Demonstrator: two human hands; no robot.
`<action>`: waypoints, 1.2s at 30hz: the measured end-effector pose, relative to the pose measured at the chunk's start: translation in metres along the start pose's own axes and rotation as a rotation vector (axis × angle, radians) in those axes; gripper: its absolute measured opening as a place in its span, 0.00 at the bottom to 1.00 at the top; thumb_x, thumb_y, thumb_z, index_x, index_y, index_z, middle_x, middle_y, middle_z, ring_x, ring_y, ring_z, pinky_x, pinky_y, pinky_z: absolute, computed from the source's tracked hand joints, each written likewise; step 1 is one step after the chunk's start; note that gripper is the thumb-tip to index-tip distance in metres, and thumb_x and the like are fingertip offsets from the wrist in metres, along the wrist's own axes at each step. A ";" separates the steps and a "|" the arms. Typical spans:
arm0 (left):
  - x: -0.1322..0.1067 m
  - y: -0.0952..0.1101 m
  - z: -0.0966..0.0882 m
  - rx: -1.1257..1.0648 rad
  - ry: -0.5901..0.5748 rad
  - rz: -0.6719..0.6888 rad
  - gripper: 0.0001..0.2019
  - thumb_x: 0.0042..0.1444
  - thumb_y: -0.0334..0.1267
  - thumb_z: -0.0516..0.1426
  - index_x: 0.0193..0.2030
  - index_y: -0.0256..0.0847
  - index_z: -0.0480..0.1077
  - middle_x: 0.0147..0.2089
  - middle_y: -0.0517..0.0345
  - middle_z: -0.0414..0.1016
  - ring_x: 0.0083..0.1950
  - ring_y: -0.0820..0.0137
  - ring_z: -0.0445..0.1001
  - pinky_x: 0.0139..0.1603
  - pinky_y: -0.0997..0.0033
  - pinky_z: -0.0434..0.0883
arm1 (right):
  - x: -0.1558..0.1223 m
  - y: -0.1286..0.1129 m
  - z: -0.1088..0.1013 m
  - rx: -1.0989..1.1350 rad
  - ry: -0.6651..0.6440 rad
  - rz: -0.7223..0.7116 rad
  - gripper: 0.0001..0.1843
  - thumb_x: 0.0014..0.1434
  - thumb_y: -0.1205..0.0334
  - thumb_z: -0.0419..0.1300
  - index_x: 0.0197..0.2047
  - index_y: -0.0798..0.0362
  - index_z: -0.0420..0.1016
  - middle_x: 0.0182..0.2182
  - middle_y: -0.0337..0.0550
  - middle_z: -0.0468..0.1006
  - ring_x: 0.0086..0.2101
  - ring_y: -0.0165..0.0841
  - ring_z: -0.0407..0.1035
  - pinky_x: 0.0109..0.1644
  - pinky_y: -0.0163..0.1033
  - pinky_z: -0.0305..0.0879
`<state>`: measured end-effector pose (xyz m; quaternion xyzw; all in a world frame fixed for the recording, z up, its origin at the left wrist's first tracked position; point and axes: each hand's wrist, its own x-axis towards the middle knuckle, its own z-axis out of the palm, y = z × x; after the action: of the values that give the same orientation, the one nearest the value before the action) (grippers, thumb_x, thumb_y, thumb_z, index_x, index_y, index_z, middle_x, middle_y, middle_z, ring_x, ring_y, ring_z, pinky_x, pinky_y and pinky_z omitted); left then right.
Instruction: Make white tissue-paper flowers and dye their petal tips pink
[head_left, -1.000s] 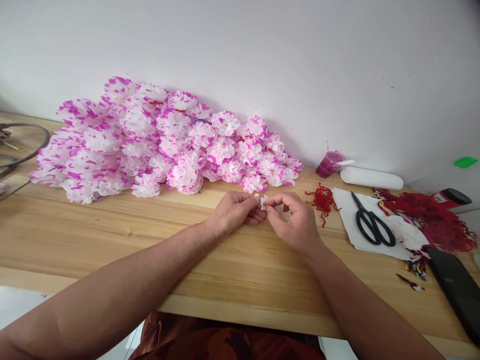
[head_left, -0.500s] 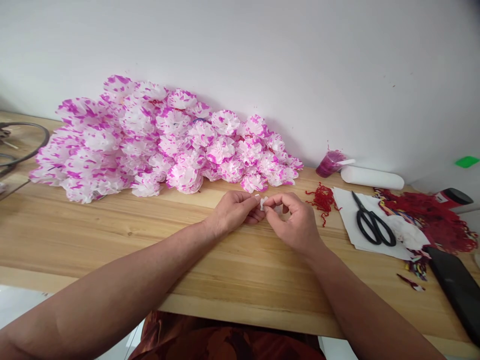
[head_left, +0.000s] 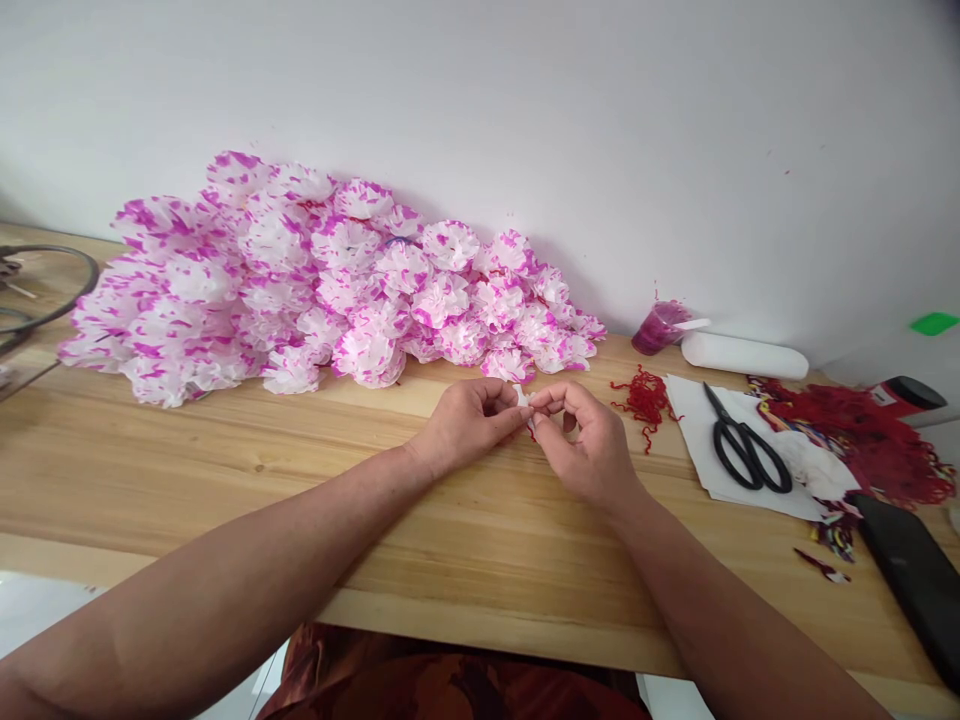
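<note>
A small piece of white tissue paper (head_left: 522,395) is pinched between my two hands above the wooden table, mostly hidden by the fingers. My left hand (head_left: 476,415) grips it from the left, thumb pointing right. From the other side my right hand (head_left: 583,435) pinches it, its thumb and forefinger meeting the left thumb tip. A speck of red shows just below the fingertips; what it belongs to I cannot tell. Right behind the hands lies a heap of white paper flowers (head_left: 375,270) with purple-pink marks, piled against the wall.
Right of my hands lie short red yarn pieces (head_left: 649,395) and black-handled scissors (head_left: 748,450) on white paper sheets (head_left: 690,405). A cup of purple liquid (head_left: 656,328), a white roll (head_left: 744,355), a red yarn pile (head_left: 862,430) and a black phone (head_left: 911,580) stand around them.
The fingertips of both hands have drawn closer together around the white tissue paper. The left thumb has moved right, and a bit of red now shows below the fingers.
</note>
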<state>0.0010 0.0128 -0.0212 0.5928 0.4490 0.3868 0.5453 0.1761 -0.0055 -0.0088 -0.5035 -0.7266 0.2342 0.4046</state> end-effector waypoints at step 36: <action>0.000 0.018 -0.001 -0.242 -0.007 -0.238 0.17 0.57 0.48 0.61 0.27 0.34 0.76 0.27 0.54 0.77 0.27 0.76 0.69 0.30 0.76 0.67 | 0.003 -0.004 0.006 -0.039 0.070 0.020 0.02 0.55 0.64 0.62 0.34 0.50 0.75 0.26 0.38 0.78 0.25 0.29 0.68 0.30 0.36 0.65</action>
<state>0.0021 0.0130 -0.0032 0.4669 0.4643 0.3684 0.6563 0.1687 -0.0039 -0.0081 -0.5263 -0.7114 0.2064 0.4175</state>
